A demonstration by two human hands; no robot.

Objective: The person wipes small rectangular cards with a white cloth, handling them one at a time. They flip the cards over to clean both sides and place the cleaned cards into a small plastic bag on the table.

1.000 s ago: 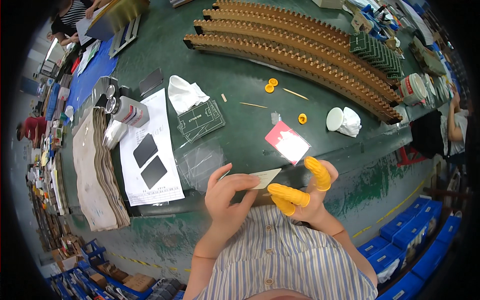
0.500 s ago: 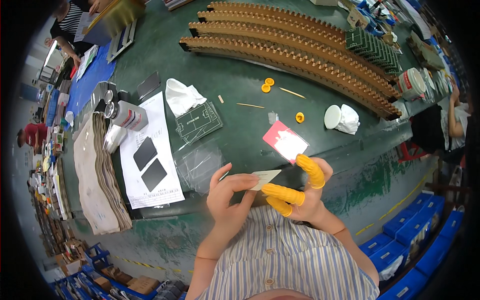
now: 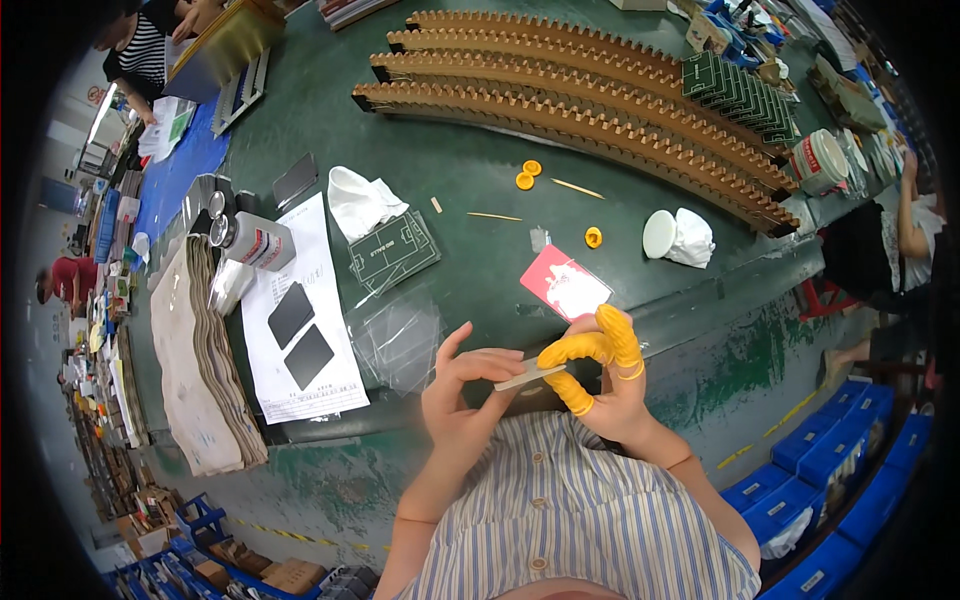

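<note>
A small pale flat card (image 3: 527, 376) is held up just off the table's near edge, seen almost edge-on. My left hand (image 3: 468, 392) is closed on its left end, thumb below and fingers above. Yellow finger cots cover the thumb and two fingers of my right hand (image 3: 612, 385), which pinches the card's right end. Just beyond my right hand lies a red-and-white card (image 3: 567, 284) on the green tabletop. Clear plastic sleeves (image 3: 397, 345) lie beyond my left hand, near a stack of dark green printed plates (image 3: 395, 252).
Long slotted brown racks (image 3: 560, 95) stretch across the back, with green plates (image 3: 738, 95) at their right. At left are a metal bottle (image 3: 262, 243), a paper sheet (image 3: 315, 260) and stacked cloths (image 3: 190, 370). Loose yellow cots (image 3: 593, 237), wooden sticks (image 3: 577, 188) and a white-lidded pad (image 3: 660, 235) lie mid-table.
The pale card has tilted from showing its face to nearly edge-on. My right thumb and covered finger have closed onto its right end. The view has shifted slightly.
</note>
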